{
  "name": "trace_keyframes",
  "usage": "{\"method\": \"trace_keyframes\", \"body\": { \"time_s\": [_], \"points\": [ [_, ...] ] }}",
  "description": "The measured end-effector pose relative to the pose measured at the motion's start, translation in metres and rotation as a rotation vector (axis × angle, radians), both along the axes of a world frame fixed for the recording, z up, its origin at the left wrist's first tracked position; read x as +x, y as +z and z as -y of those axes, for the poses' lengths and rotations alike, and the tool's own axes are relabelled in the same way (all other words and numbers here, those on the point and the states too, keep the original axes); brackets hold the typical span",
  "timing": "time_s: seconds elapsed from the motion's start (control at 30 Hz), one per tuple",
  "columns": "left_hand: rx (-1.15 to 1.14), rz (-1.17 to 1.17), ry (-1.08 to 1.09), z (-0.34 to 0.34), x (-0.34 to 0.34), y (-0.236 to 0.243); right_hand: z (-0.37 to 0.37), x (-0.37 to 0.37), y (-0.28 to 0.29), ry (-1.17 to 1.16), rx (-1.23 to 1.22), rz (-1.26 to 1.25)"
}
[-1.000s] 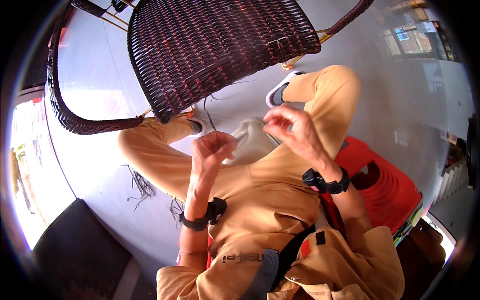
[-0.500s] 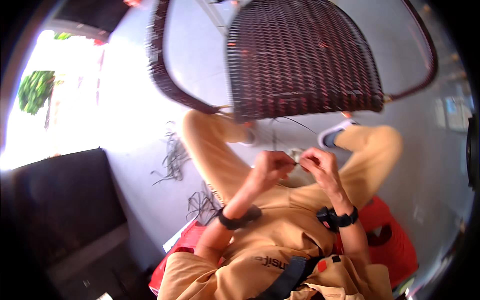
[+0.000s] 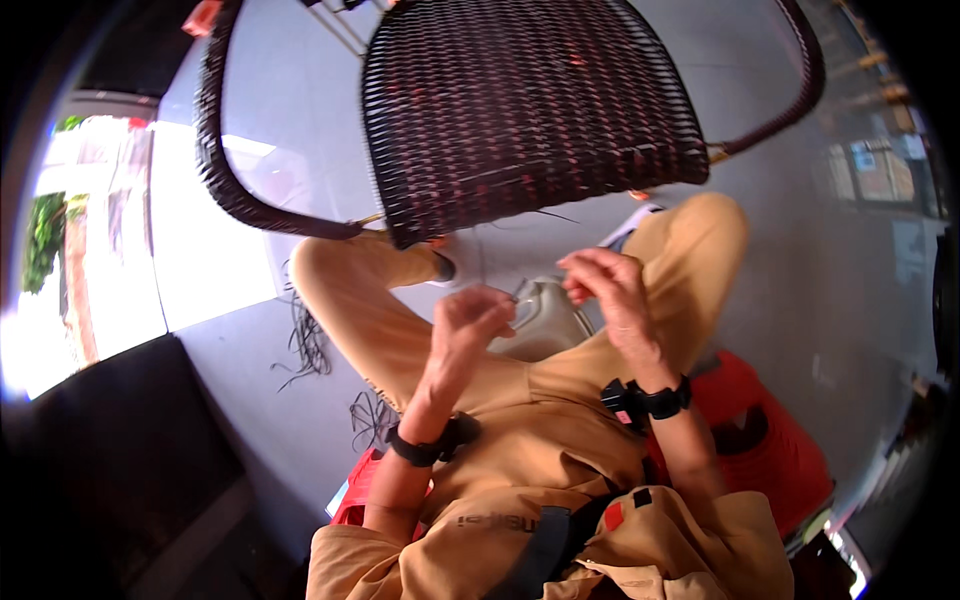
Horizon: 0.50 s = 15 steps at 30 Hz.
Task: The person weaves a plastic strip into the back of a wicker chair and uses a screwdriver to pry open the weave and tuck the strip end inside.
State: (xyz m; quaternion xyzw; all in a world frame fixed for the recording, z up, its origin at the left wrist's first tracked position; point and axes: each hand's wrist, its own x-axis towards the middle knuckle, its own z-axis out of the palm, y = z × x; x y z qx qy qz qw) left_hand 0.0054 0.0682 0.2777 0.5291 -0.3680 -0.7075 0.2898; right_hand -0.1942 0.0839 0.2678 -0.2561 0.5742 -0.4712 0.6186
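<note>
My left hand is raised over my lap, thumb and fingers pressed together. A tiny dark sliver shows near its fingertips, too small to name. To its right and a little farther forward, my right hand has its fingers bent and drawn together; what they hold, if anything, is hidden. A gap separates the two hands. Below and between them, a pale plastic jug-like container stands between my legs. Ahead of my knees is a dark brown woven chair with curved, wrapped arms.
Loose dark strips lie on the floor to the left, with another tangle nearer me. A red plastic stool is under me. At left stands a dark box-like piece, below a bright opening.
My hands, which met at the fingertips, have come apart, and the pale container shows more between them. The whole view has shifted, placing the chair farther left.
</note>
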Motion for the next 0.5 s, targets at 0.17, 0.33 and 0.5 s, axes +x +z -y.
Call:
{"method": "trace_keyframes", "body": {
  "time_s": [0.17,0.33,0.5],
  "points": [
    [0.054,-0.060,-0.014,0.002,-0.010,0.002,-0.010,0.018,-0.006,0.044,-0.052,0.140],
    [0.051,-0.066,-0.074,0.002,-0.013,0.002,-0.008,0.028,-0.005,0.034,-0.073,0.113],
    [-0.006,-0.035,-0.127,0.000,-0.010,-0.002,-0.008,0.030,-0.008,0.002,-0.083,0.127]
  ]
}}
